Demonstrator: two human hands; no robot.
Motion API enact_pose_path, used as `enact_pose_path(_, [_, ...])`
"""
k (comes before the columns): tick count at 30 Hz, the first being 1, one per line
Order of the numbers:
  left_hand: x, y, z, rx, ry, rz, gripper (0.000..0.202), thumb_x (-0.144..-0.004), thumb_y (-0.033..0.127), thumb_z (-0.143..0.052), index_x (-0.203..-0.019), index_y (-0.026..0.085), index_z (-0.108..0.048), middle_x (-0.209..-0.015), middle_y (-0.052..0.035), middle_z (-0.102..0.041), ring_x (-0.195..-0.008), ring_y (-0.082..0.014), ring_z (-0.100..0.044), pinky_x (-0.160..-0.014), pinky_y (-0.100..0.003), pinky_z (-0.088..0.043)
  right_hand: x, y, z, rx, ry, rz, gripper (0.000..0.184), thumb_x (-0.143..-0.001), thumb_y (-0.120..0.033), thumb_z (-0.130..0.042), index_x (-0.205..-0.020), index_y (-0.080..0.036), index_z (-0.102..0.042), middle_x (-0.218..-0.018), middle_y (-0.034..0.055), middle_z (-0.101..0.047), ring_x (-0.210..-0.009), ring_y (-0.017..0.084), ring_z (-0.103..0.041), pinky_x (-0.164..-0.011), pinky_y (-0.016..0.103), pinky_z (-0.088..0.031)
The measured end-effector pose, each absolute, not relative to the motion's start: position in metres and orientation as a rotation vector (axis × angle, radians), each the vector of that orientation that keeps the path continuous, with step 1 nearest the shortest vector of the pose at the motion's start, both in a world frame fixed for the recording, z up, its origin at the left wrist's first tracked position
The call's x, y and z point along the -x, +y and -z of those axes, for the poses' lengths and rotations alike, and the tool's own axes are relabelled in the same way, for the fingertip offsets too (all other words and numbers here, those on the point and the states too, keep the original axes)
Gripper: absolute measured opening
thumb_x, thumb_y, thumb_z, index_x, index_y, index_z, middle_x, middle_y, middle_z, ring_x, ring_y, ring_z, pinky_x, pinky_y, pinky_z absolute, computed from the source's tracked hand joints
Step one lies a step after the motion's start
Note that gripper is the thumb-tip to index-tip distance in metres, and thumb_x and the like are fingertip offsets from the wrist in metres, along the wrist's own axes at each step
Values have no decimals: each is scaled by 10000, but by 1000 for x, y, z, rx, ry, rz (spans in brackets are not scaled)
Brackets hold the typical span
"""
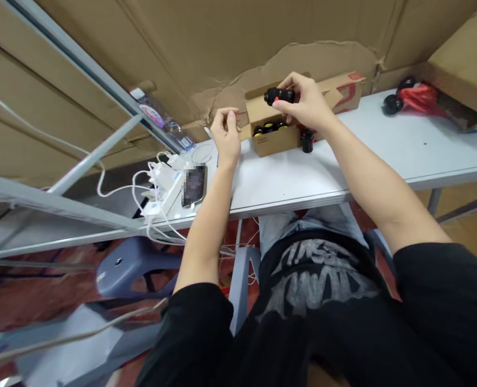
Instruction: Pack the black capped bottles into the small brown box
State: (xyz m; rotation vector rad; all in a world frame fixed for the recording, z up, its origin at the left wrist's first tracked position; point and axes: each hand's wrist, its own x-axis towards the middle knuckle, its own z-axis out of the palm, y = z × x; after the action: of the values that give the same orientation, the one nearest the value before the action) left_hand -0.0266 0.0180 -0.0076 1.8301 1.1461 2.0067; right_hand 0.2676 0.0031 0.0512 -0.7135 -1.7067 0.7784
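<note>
My right hand (pixel 306 102) is closed round a small black part with a red spot (pixel 277 96), held just above an open cardboard box (pixel 276 141) at the back of the white table (pixel 343 166). Inside the box lie black and yellow wheel-like parts (pixel 269 128). A single black cylinder (pixel 307 141) stands on the table right of the box. My left hand (pixel 226 131) hovers left of the box, fingers curled in a pinch; what it holds, if anything, is too small to see.
A phone (pixel 194 184) and a white power strip with chargers and cables (pixel 161 188) lie at the table's left end. Black wheels and a red bag (pixel 418 98) sit far right by another carton (pixel 470 64). Cardboard lines the wall; a grey stool (pixel 134 263) stands below.
</note>
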Motion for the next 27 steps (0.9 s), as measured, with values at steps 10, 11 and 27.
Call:
enact_pose_path(10, [20,1,14,-2262,1276,-1645,799,-1105,1036,-522,-1121,304,-841,-1020,-108,-818,-996,-296,-777,-992,-514,-679,-272,4,-53,760,-1634,-696,475,-763,-687,-1012,-978,-430,-675,-1050,-52,-878,-870,305,-808,-660,529,-648])
enact_pose_path(11, [14,-6,13,-2391,1304,-1588,806,-1125,1016,-496,-1160,295,-855,-1133,-140,-850,-1135,-341,-797,-1107,-571,-668,-271,8,-52,746,-1621,-700,482,-764,-696,-1013,-969,-430,-668,-1063,-59,-878,-841,290,-795,-674,530,-644])
enact_pose_path(27, [-36,-36,16,-2874,1337,-847,768,-1203,655,-553,-1825,205,-575,-1780,-236,-715,-1672,-488,-617,-1475,-706,-405,-274,30,-42,741,-1570,-692,670,-822,-908,-938,-1025,-377,-583,-745,-93,-722,-677,198,-737,-626,464,-552])
